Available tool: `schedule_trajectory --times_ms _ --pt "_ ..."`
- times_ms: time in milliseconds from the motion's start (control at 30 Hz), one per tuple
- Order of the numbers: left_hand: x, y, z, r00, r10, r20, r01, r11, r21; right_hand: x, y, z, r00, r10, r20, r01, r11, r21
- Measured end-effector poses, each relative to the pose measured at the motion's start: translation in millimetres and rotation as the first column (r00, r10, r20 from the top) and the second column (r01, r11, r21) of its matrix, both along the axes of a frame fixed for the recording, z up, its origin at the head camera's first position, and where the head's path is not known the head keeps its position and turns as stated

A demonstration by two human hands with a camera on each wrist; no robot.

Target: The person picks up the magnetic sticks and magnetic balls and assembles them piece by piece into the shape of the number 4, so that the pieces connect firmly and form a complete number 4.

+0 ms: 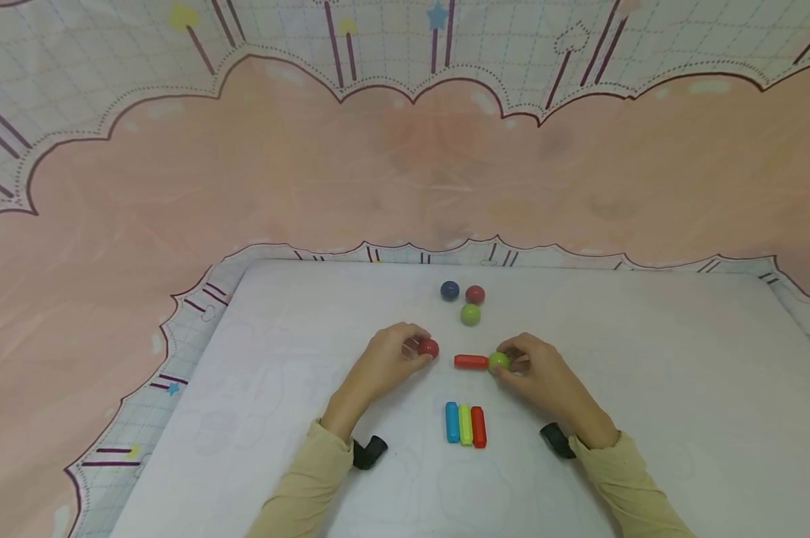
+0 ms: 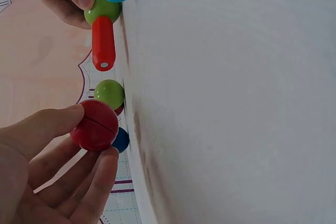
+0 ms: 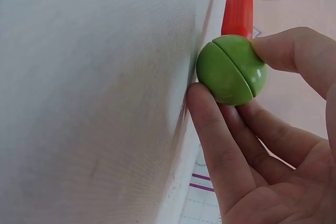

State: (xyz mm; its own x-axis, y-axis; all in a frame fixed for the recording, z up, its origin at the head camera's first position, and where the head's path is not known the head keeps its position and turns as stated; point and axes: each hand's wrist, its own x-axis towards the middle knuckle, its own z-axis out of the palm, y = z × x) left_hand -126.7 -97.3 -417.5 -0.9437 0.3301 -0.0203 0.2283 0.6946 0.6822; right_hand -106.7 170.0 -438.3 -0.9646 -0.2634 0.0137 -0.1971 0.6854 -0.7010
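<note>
Head view: a red ball is pinched by the left hand, just apart from a red stick; the stick's other end is touched by a green ball pinched by the right hand. Three upright-laid sticks are lined up nearer, three clustered balls seen beyond.

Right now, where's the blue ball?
In the head view, the blue ball sits near the far edge of the table, just left of a loose red ball and beyond the red ball in the left hand.
</note>
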Motion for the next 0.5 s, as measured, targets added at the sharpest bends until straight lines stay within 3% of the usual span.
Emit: schedule_trajectory --times_ms 500 --pt "8.8 -3.8 -3.2 1.0 -0.006 0.006 0.006 1.0 -0.023 -2.8 -3.8 -1.8 1.0 0.024 0.001 -0.024 0.999 -0.038"
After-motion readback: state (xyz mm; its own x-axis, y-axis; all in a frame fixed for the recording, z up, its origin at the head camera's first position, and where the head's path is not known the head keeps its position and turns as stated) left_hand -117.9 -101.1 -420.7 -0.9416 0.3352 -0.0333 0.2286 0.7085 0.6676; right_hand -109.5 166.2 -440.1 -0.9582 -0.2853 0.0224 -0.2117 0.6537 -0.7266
